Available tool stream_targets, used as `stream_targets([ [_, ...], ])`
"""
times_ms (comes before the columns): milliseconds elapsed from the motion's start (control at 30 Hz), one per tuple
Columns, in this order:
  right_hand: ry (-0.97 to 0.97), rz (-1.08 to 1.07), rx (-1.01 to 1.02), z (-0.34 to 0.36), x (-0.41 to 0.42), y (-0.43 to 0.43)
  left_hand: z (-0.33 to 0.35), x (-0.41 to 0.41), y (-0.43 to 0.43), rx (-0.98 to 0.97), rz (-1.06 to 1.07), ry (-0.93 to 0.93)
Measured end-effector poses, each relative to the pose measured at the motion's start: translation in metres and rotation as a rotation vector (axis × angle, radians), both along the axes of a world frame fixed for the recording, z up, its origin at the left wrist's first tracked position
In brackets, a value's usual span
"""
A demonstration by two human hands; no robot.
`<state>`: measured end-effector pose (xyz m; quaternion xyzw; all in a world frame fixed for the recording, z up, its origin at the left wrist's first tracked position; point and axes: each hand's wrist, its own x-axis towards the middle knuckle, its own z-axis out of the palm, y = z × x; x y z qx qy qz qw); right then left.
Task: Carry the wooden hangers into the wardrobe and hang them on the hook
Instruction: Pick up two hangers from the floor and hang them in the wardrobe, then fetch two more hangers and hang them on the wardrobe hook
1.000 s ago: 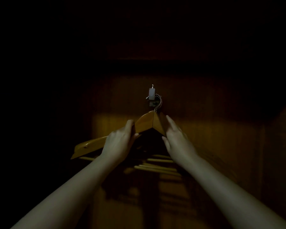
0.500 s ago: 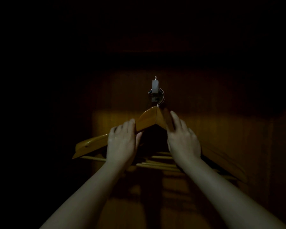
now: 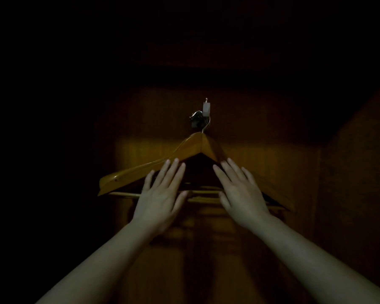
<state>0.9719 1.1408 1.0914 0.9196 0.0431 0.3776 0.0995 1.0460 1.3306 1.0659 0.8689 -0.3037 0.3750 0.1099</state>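
My left hand [image 3: 160,199] and right hand [image 3: 242,197], gripping a moment ago, now spread flat and empty just below the hook [image 3: 203,113], where the wooden hangers [image 3: 184,148] hang unaided, so I judge the hanging done.

Two slim, bare forearms [image 3: 101,260] end in the left hand [image 3: 160,200] and right hand [image 3: 241,198], with long fingers [image 3: 162,174] and short nails [image 3: 167,161].

Finding: no text, label, brand, number or sign is legible (lighting is very dim throughout). The wooden hangers [image 3: 162,157] and the hook [image 3: 199,119] show no readable marking.
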Motion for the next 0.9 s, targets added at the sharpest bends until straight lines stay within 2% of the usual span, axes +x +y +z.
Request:
stream_targets([
  [167, 0.137, -0.047, 0.045, -0.019, -0.042, 0.013, -0.008, -0.033, 0.008, 0.159, -0.311, 0.205],
  [433, 0.374, -0.272, 0.286, -0.086, -0.138, 0.042, -0.049, -0.091, 0.017, 0.344, -0.588, 0.436],
  [700, 0.565, -0.559, 0.603, -0.193, -0.265, 0.067, -0.153, -0.146, 0.01, 0.594, -0.864, 0.728],
  [900, 0.591, -0.752, 0.823, -0.275, -0.371, 0.089, -0.219, -0.221, 0.003, 0.751, -1.006, 0.863],
])
